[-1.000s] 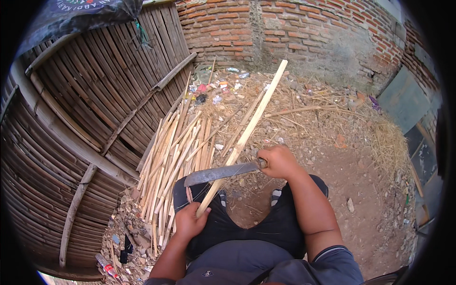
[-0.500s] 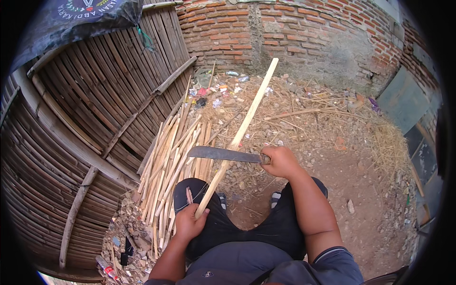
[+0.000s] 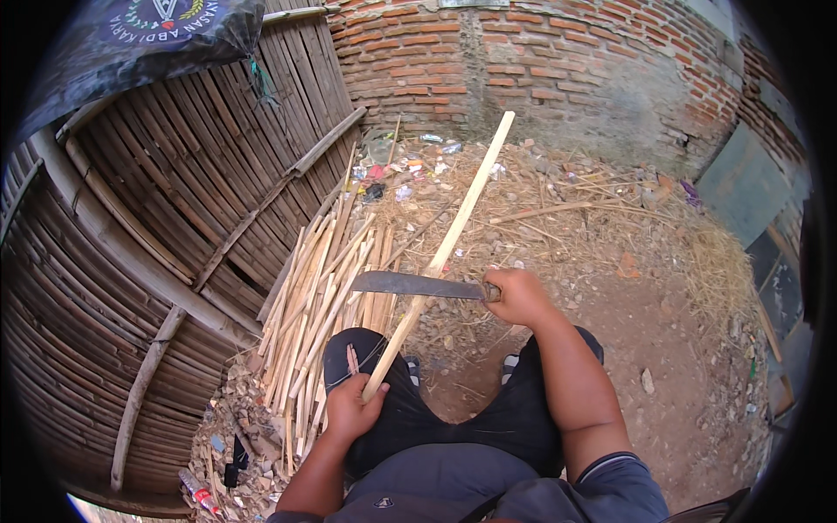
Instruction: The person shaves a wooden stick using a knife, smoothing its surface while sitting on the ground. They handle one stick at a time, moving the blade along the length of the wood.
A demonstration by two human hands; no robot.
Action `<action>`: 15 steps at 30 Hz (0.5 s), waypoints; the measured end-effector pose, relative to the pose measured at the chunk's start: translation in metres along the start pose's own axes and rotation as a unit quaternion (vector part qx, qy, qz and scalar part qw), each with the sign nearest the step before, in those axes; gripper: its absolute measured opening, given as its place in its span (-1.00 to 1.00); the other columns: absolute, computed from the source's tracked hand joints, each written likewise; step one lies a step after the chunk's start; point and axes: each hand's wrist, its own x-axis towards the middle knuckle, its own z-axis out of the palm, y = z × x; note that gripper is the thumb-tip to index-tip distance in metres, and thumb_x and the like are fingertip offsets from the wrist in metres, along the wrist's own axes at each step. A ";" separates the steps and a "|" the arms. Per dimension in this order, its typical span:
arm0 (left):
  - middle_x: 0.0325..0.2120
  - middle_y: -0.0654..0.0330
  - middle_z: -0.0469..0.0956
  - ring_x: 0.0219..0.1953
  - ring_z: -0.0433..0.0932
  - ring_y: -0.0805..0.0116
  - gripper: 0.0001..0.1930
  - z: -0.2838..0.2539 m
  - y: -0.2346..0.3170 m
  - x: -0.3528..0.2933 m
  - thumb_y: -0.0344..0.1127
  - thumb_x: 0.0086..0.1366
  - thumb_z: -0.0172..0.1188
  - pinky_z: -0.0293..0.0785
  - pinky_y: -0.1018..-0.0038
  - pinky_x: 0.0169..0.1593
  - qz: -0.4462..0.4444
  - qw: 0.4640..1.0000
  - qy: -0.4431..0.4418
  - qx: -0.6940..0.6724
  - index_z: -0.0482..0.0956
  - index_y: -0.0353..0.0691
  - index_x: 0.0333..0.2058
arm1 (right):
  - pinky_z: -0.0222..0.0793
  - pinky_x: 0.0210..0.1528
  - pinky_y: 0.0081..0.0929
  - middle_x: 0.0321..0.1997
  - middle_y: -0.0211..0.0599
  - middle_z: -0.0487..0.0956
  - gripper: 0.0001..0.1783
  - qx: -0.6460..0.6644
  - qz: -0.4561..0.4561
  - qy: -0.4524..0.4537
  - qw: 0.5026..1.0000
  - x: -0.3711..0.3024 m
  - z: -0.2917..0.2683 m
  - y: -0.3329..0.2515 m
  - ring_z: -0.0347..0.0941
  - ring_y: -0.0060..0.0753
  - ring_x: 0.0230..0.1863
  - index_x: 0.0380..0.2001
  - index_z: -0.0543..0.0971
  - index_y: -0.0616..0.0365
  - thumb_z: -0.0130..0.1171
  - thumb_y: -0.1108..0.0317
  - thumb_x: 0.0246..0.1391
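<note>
A long pale strip, bamboo or wood (image 3: pixel 462 213), slants up and away from my left thigh. My left hand (image 3: pixel 356 410) is closed round its near end, close to my left knee. My right hand (image 3: pixel 516 298) grips the handle of a machete (image 3: pixel 418 285). The dark, broad blade points left and lies across the strip about midway along it, covering a short part of it. Whether the edge bites into the strip, I cannot tell.
A heap of split strips (image 3: pixel 327 301) lies on the ground left of my left knee. A slatted bamboo wall (image 3: pixel 157 209) rises on the left, with a brick wall (image 3: pixel 567 70) at the back. Litter, straw (image 3: pixel 715 261) and rubble cover the ground ahead.
The whole view has shifted slightly. My hands, the machete and the strip keep nearly the same positions relative to one another.
</note>
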 end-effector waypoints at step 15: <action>-0.51 -0.03 0.66 -0.42 0.71 -0.12 -0.72 -0.001 0.003 0.000 -0.09 0.34 0.50 0.58 0.11 -0.32 0.008 1.000 0.006 0.005 0.71 -0.19 -0.32 | 0.59 -0.15 0.05 -0.32 -0.12 0.72 -0.71 0.002 0.013 0.007 1.000 0.000 -0.004 0.000 0.69 0.16 -0.21 -0.23 0.69 0.00 0.48 0.26 -0.06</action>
